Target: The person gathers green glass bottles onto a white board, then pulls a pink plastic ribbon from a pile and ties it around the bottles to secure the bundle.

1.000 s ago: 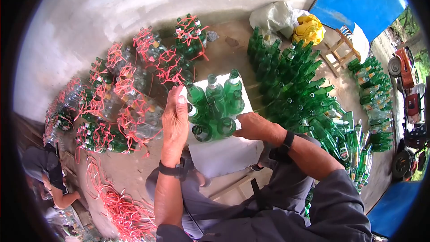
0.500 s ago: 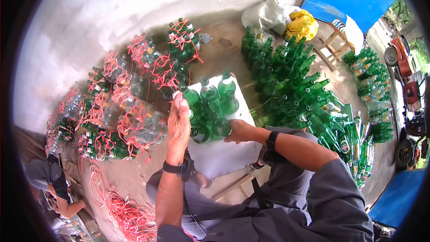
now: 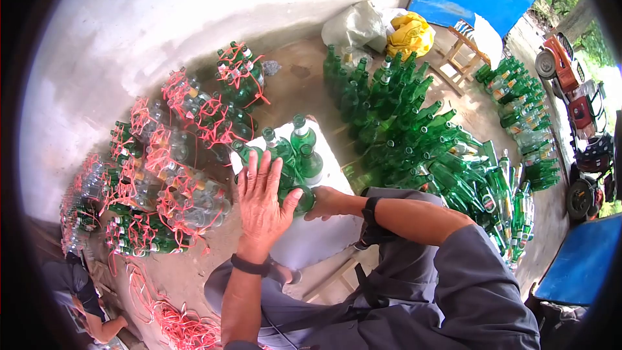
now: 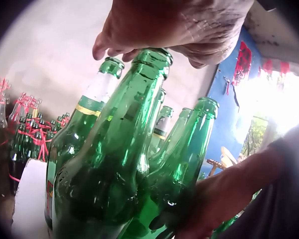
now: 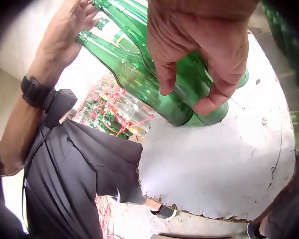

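A tight group of upright green glass bottles (image 3: 301, 135) stands on a white board (image 3: 314, 240) in front of me. My left hand (image 3: 262, 210) lies over the nearer bottle tops, fingers straight and slightly spread, hiding several necks. In the left wrist view its palm is right at the mouth of a green bottle (image 4: 104, 164). Low on the group's near right side, my right hand (image 3: 332, 203) grips a bottle. Its thumb and fingers curl round that bottle's lower body (image 5: 194, 82) in the right wrist view, close above the board.
Bundles of bottles tied with red strap (image 3: 188, 188) fill the left side. Many loose green bottles (image 3: 395, 116) stand to the right, some leaning. Loose red strapping (image 3: 184, 321) lies at lower left. Another person (image 3: 81, 298) is at far left. A wooden stool (image 3: 461, 58) stands behind.
My left hand has moved from the group's left side to over the bottle tops, its fingers spreading. My right hand has shifted left along the near bottles. The head view has turned right.
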The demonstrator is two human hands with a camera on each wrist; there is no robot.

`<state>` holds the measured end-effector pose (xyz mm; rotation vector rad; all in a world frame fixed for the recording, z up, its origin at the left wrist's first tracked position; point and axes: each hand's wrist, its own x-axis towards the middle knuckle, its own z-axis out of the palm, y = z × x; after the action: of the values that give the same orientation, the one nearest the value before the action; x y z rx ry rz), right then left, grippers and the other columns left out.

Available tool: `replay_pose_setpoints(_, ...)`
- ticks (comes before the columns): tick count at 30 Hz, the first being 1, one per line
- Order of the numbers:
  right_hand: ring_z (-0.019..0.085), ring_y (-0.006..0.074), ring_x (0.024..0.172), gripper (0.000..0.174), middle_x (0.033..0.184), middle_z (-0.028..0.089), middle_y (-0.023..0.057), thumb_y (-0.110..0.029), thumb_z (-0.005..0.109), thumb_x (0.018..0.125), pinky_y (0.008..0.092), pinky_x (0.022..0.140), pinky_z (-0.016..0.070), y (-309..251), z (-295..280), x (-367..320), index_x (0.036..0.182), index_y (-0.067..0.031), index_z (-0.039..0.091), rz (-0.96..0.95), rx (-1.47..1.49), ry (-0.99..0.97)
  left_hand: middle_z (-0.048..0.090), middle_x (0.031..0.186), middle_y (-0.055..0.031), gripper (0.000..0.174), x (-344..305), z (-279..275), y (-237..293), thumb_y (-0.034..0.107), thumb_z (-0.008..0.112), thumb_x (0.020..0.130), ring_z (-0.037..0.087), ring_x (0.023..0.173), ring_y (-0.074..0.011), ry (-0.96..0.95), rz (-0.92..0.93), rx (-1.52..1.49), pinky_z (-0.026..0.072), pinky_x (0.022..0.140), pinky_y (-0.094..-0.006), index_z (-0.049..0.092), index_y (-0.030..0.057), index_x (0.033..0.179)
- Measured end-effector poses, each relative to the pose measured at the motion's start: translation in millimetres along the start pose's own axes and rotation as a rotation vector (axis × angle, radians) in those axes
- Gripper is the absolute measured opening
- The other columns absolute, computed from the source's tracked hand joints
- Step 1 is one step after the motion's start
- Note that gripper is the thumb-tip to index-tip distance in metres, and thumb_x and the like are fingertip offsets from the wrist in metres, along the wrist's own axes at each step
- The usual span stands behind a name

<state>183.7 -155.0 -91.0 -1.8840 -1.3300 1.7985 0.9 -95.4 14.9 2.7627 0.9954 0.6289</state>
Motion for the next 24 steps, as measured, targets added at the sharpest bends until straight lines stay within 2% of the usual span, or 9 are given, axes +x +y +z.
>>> replay_pose_setpoints(2,0.07,0.0202,0.068,0.058,0.088,0.069,0.0126,-0.032,0.082,0.069,0.0314,0.06,0.0566,5,2,5,0.111,0.0024,0.061,-0.02,-0.002,-0.001,0.042,0.15,-0.0179,0.065,0,0,0,0.053,0.049,0.096,0.031,0.143,-0.0377,-0.017,-0.008,-0.027,0.0227,0.114,-0.0543,0.051,0.0035,0.138)
replay_pose_setpoints(7,0.069,0.0209,0.066,0.053,0.082,0.067,0.0126,-0.032,0.081,0.069,0.031,0.057,0.0562,0,3,2,0.103,0.0037,0.062,-0.007,-0.036,0.007,0.037,0.154,-0.0172,0.055,1,-3,0,0.048,0.05,0.097,0.033,0.142,-0.0365,-0.069,0.017,0.025,0.0223,0.116,-0.052,0.064,0.001,0.12)
replay_pose_setpoints(9,0.069,0.0212,0.06,0.042,0.074,0.067,0.0134,-0.027,0.082,0.068,0.029,0.058,0.0591,-4,4,0,0.085,0.0071,0.064,-0.026,-0.034,0.037,0.036,0.154,-0.0176,0.054,1,-3,0,0.048,0.05,0.097,0.034,0.141,-0.0369,-0.075,0.024,0.025,0.0219,0.116,-0.0519,0.065,0.0012,0.119)
replay_pose_setpoints(12,0.067,0.0243,0.055,0.034,0.072,0.067,0.0142,-0.023,0.075,0.071,0.0319,0.056,0.058,-13,-3,-7,0.079,0.0081,0.064,0.039,-0.084,-0.029,0.035,0.154,-0.0183,0.052,2,-4,0,0.046,0.05,0.097,0.036,0.139,-0.0369,-0.083,0.031,0.027,0.0215,0.116,-0.0518,0.066,0.0014,0.118)
replay_pose_setpoints(16,0.07,0.0293,0.065,0.027,0.079,0.07,0.0161,-0.019,0.068,0.072,0.039,0.062,0.0576,-12,-7,-6,0.082,0.0066,0.067,0.042,-0.346,-0.042,0.036,0.153,-0.0191,0.05,2,-5,2,0.045,0.051,0.096,0.04,0.137,-0.035,-0.088,0.028,0.021,0.0217,0.115,-0.052,0.067,0.0011,0.115)
replay_pose_setpoints(18,0.071,0.0336,0.08,0.027,0.088,0.071,0.0179,-0.017,0.064,0.071,0.0457,0.071,0.0561,-13,-11,-15,0.088,0.0021,0.07,-0.165,-0.705,0.116,0.037,0.153,-0.0189,0.05,3,-7,3,0.045,0.052,0.096,0.041,0.136,-0.034,-0.087,0.028,0.021,0.0219,0.115,-0.052,0.067,0.0011,0.115)
replay_pose_setpoints(20,0.071,0.0344,0.092,0.027,0.094,0.072,0.0174,-0.02,0.066,0.073,0.0469,0.078,0.0551,-21,-25,-21,0.093,-0.0035,0.072,-0.128,-0.814,0.123,0.037,0.152,-0.0187,0.05,4,-9,4,0.045,0.052,0.096,0.041,0.136,-0.033,-0.091,0.029,0.016,0.0222,0.115,-0.0519,0.067,0.0011,0.114)
replay_pose_setpoints(23,0.07,0.0352,0.091,0.04,0.092,0.071,0.0196,-0.038,0.072,0.076,0.0454,0.08,0.0559,-37,-63,-47,0.094,-0.0021,0.072,-0.217,-0.721,0.333,0.038,0.152,-0.0172,0.053,5,-10,5,0.048,0.049,0.097,0.043,0.134,-0.031,-0.098,0.023,0.015,0.0228,0.115,-0.0519,0.067,0.0006,0.114)
replay_pose_setpoints(24,0.07,0.0354,0.09,0.044,0.092,0.071,0.0187,-0.043,0.07,0.079,0.0442,0.082,0.0555,-39,-78,-53,0.096,-0.0018,0.071,-0.249,-0.686,0.375,0.037,0.151,-0.0189,0.053,4,-7,3,0.048,0.049,0.097,0.044,0.133,-0.0331,-0.096,0.029,0.006,0.0235,0.113,-0.0538,0.067,0.0007,0.113)
